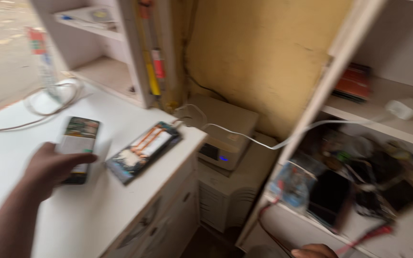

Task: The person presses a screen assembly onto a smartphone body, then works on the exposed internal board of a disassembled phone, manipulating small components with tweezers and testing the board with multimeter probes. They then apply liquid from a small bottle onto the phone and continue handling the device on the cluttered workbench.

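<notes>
Starting at the left of the frame: the white worktop fills the lower left, with loose white cables coiled on it near the upper left.

Left hand: lower left, lying on the worktop, fingers curled over the near end of an opened phone and gripping it. The phone lies flat, long axis running away from the viewer, inner parts facing up. The picture is blurred, so finer detail of the grip cannot be told.

Second opened phone: just beside the first, to its right, near the worktop's right edge, lying flat and turned at a slant; orange and white strips show on its face. The two phones are apart, not touching.

White shelf unit: upper left, standing at the back of the worktop, tools stowed upright along its right post.

White box unit: centre, against the yellow wall, below worktop level, with a small blue light on its front. A white cord runs across it toward the right.

Right shelving: a white charger block on the upper shelf; dark phones and tangled leads crowd the lower shelf.

Right hand: bottom edge, right of centre, only its top showing; whether open or closed cannot be told.
</notes>
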Available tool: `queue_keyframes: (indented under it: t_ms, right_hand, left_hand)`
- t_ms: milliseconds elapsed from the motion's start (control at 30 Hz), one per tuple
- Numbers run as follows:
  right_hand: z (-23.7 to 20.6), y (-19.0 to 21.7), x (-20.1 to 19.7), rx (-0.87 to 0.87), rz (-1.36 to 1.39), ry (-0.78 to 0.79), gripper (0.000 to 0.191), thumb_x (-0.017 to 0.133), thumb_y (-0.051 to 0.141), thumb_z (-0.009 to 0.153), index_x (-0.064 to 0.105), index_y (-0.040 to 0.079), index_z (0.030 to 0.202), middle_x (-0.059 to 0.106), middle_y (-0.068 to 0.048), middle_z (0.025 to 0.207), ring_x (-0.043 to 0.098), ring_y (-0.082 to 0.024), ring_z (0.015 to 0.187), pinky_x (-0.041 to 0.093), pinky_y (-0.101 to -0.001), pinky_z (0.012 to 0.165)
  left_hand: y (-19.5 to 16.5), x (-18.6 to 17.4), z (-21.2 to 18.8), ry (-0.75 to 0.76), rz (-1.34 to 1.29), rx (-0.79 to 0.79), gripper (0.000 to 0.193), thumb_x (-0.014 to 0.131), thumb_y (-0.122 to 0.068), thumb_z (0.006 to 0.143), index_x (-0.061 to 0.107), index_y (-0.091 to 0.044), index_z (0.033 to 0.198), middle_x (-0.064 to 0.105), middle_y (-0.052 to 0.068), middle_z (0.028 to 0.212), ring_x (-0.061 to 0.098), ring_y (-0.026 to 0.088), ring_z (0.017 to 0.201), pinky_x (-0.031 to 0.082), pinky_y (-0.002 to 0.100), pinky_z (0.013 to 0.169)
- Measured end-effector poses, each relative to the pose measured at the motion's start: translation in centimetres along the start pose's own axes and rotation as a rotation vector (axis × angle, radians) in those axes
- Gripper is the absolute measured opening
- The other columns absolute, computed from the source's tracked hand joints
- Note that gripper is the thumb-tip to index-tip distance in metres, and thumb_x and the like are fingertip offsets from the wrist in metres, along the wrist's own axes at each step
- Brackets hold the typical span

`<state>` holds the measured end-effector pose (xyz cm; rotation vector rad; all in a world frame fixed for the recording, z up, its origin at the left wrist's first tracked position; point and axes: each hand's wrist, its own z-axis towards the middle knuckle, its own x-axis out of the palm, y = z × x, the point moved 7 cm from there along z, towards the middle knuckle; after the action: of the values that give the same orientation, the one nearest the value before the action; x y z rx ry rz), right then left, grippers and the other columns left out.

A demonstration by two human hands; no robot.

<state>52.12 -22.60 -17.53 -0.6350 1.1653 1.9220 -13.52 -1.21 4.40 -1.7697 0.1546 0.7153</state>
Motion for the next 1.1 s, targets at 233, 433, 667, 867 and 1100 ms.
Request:
queue_keyframes:
  t_ms: [233,433,667,867,1100]
  right_hand:
    - [-7.7,-4.1,-7.8,0.188,0.245,-0.213,0.041,0.086,0.018,0.072,0.075,0.005,0.109,0.070,-0.008,0.083,0.070,-0.017,0.070,0.063,-0.0328,0.069]
    - [-7.9,3.3,-12.4,0.580,0.673,-0.381,0.039,0.064,0.016,0.095,0.064,-0.006,0.127,0.072,-0.017,0.092,0.070,-0.021,0.081,0.058,-0.0399,0.077]
    - [-4.8,0.1,-18.9,0.838,0.889,-0.558,0.059,0.062,0.018,0.095,0.046,0.010,0.151,0.065,-0.008,0.094,0.064,-0.016,0.076,0.056,-0.0343,0.066]
    - [-4.9,-7.6,-21.0,0.897,0.801,-0.531,0.051,0.065,0.007,0.093,0.057,0.004,0.143,0.071,-0.003,0.097,0.063,-0.008,0.081,0.052,-0.0261,0.065]
    - [-3.5,-10.4,-21.4,0.917,0.561,-0.395,0.044,0.068,0.004,0.089,0.062,0.001,0.132,0.077,-0.008,0.089,0.070,-0.010,0.074,0.055,-0.0265,0.061]
  left_hand:
    - [-6.7,6.2,-7.4,0.242,-0.174,0.145,0.068,0.091,-0.015,0.069,0.061,0.002,0.127,0.076,0.020,0.086,0.074,0.030,0.067,0.060,0.047,0.053]
    - [-12.1,28.7,-26.6,0.885,-0.312,0.122,0.091,0.097,-0.017,0.048,0.064,-0.009,0.132,0.076,0.008,0.093,0.070,0.017,0.082,0.058,0.034,0.071]
    - [-16.8,49.0,-41.3,1.047,0.075,0.469,0.093,0.098,-0.046,0.047,0.062,-0.003,0.121,0.076,0.011,0.114,0.074,0.021,0.106,0.057,0.033,0.093]
    - [-17.7,58.0,-44.9,0.944,0.108,0.610,0.092,0.090,-0.049,0.059,0.053,-0.005,0.131,0.072,0.017,0.118,0.071,0.032,0.109,0.057,0.039,0.094]
    - [-18.2,60.6,-45.2,0.898,0.318,0.868,0.105,0.081,-0.046,0.074,0.031,0.000,0.154,0.043,0.027,0.146,0.043,0.042,0.136,0.039,0.045,0.113]
